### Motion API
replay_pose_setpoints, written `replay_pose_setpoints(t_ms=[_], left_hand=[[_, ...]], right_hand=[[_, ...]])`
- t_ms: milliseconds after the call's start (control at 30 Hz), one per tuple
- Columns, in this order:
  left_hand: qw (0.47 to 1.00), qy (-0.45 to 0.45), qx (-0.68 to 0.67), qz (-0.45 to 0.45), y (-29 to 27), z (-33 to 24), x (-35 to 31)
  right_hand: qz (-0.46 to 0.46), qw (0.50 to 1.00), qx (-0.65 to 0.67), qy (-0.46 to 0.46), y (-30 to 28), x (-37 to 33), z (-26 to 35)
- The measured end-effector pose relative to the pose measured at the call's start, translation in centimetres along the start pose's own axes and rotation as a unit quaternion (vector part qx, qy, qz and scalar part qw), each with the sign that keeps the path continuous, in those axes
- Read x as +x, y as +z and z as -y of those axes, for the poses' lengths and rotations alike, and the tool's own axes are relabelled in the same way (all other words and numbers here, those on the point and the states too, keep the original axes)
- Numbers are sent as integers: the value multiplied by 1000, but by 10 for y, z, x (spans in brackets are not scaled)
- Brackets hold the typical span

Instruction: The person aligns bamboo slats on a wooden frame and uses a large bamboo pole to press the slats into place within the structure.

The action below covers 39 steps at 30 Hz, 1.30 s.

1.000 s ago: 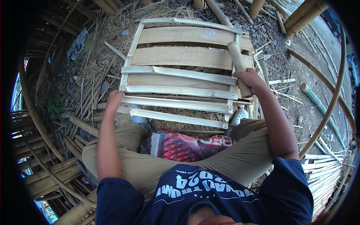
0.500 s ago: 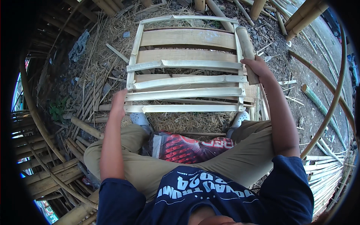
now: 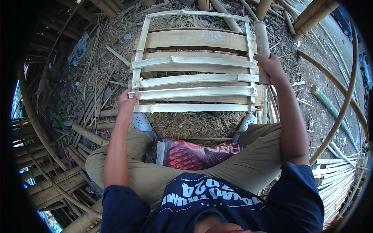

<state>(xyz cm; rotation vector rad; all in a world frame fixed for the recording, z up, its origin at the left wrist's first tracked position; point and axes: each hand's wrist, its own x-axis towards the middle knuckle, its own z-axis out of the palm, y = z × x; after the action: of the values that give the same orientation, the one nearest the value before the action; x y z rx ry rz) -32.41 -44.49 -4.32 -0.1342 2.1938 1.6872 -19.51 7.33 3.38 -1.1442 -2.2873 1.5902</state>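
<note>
Pale bamboo frame lies over the slatted wooden bench — left hand gripping its edge near the bench's near-left corner, right hand wrapped round a thick bamboo baton by the bench's right side.

Large white letters and numerals, a smaller line of print and a row of little stars are running upside down across the dark blue shirt. Pale block letters, partly blurred, are showing on the red-and-black plastic sheet.
</note>
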Motion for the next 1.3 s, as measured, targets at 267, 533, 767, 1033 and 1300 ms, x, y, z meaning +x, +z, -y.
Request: replay_pose_setpoints(t_ms=[267,533,767,1033,1300], left_hand=[[997,16,-24,-78,-12,-9,14],[994,12,-47,-102,-31,-4,23],[978,-87,-190,-7,26,1,-2],[978,-84,-186,55,48,6,-4],[1000,22,-10,-7,61,5,19]], right_hand=[[-19,999,-20,-29,-4,-6,-2],[-8,998,-37,-45,-7,-7,1],[13,991,-105,-86,-3,-25,7],[73,980,-136,-126,16,-52,-4],[93,972,-156,-146,28,-75,-12]])
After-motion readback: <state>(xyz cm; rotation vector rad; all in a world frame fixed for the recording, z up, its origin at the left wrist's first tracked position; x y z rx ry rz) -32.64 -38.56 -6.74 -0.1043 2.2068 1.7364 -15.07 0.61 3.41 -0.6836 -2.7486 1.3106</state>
